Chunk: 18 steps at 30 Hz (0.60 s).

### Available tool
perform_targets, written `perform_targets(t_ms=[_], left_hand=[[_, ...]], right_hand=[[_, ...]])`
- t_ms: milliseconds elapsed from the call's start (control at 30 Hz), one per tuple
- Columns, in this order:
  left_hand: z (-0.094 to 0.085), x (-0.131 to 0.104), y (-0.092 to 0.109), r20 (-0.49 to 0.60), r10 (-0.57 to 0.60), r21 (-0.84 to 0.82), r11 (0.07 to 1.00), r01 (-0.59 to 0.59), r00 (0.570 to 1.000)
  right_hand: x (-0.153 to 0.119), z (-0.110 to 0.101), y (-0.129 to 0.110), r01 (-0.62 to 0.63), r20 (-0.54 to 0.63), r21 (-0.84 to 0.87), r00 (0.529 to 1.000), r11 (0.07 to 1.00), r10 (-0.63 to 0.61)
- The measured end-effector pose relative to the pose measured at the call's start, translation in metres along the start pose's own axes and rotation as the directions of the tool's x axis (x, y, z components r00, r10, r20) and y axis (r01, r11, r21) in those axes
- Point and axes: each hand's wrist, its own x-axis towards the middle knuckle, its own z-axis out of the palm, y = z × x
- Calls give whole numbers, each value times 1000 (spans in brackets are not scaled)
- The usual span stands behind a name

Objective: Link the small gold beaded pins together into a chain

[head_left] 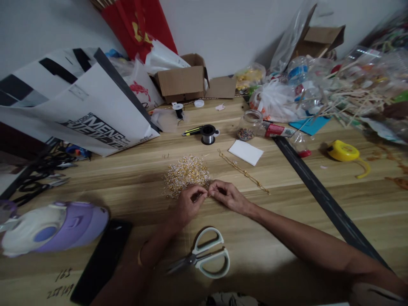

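My left hand and my right hand meet fingertip to fingertip, both pinched around something too small to make out. Just beyond them a pile of small gold and silver pieces lies on the wooden table. A thin gold chain stretches diagonally to the right of the pile. Beside it rests a white card. Nearer my body, between my forearms, are scissors with pale green handles.
A wire spool, a bead jar and a yellow tape measure stand farther back. At left are a black phone, a purple-white bottle and a large paper bag. Cardboard boxes line the wall.
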Motion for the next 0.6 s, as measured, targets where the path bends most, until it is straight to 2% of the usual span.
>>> perform_targets(t_ms=[300,600], left_hand=[[0,-1,1,-15,28,33,999,-28,1000],[6,-8,-3,-118,146,169,978,-125,982]], right_hand=[[0,-2,-6,-18,47,9,999,1000,18],[1,-2,-7,-29,43,44,999,999,27]])
